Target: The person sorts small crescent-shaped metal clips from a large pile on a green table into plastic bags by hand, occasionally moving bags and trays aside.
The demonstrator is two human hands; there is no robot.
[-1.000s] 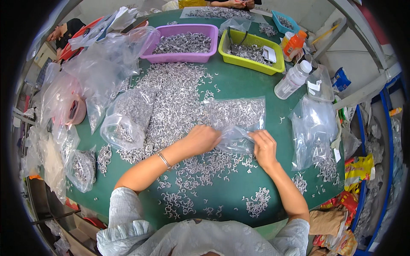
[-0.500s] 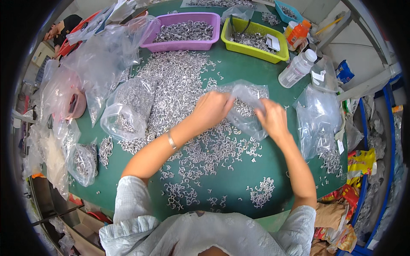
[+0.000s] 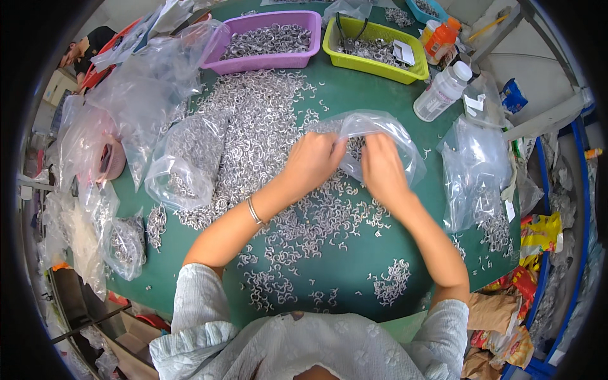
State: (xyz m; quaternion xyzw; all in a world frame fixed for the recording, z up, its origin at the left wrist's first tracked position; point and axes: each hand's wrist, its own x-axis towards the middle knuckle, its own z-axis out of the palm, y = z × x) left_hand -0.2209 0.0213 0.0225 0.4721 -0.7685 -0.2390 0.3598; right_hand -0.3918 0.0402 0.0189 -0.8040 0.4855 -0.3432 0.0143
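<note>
A clear plastic bag [image 3: 405, 142] with small silver crescent-shaped metal pieces in it lies at the table's centre, its mouth spread wide. My left hand [image 3: 316, 158], a bangle on its wrist, pinches the bag's rim on the left. At the bag's mouth is my right hand [image 3: 383, 168], fingers together and bent downward; their tips are hidden, so what they hold cannot be made out. Left of my hands spreads a large heap of the same metal pieces [image 3: 259, 126], with looser ones scattered nearer to me. Another clear bag of pieces [image 3: 196, 152] rests on the heap's left side.
At the back of the green table [image 3: 329, 278] stand a purple basket [image 3: 266, 63] and a yellow-green basket [image 3: 373, 71], both holding metal pieces. A white bottle [image 3: 440, 95] stands at the right, behind more plastic bags [image 3: 472, 171]. Loose clear bags [image 3: 139, 101] crowd the left side.
My right hand has gone from the bag's right rim, moving left into its mouth. The bag's mouth has opened wider and bulges to the right. My left hand keeps its pinch.
</note>
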